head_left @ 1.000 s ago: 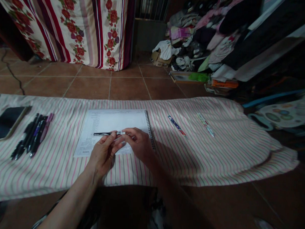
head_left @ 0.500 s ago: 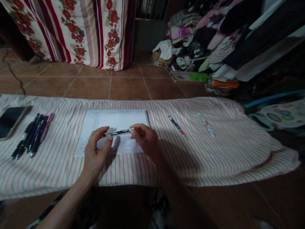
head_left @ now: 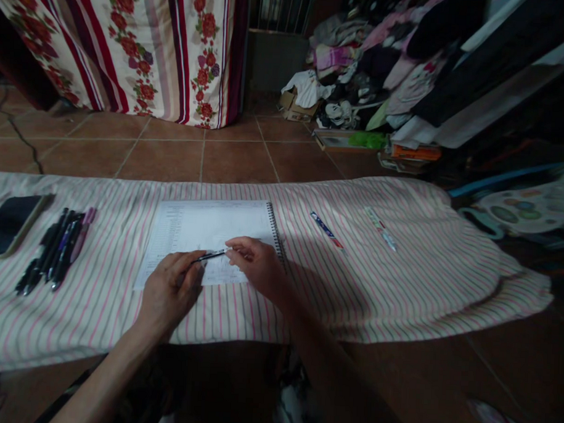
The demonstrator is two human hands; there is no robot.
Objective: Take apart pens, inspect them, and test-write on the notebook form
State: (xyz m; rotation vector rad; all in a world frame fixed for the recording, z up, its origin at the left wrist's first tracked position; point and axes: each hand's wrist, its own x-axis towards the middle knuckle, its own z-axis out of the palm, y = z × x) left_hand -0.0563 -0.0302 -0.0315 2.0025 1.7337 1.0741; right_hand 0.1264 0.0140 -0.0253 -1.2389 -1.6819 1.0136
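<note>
A thin black pen [head_left: 211,255] is held level over a spiral-bound notebook [head_left: 202,224] that lies open on a striped cloth [head_left: 354,269]. My left hand [head_left: 168,291] pinches the pen's left end. My right hand [head_left: 257,263] pinches its right end, where a white part shows. Both hands hover low over the lower half of the page.
Several dark pens [head_left: 54,247] lie in a row at the left, beside a phone [head_left: 8,223]. Two more pens, a blue and red pen [head_left: 326,230] and a pale pen [head_left: 380,228], lie to the right of the notebook. A flowered curtain [head_left: 130,46] and piled clothes [head_left: 374,66] stand beyond the tiled floor.
The pen has tilted slightly and come down nearer the page. My left hand slid left and down along it, and both hands still pinch its ends.
</note>
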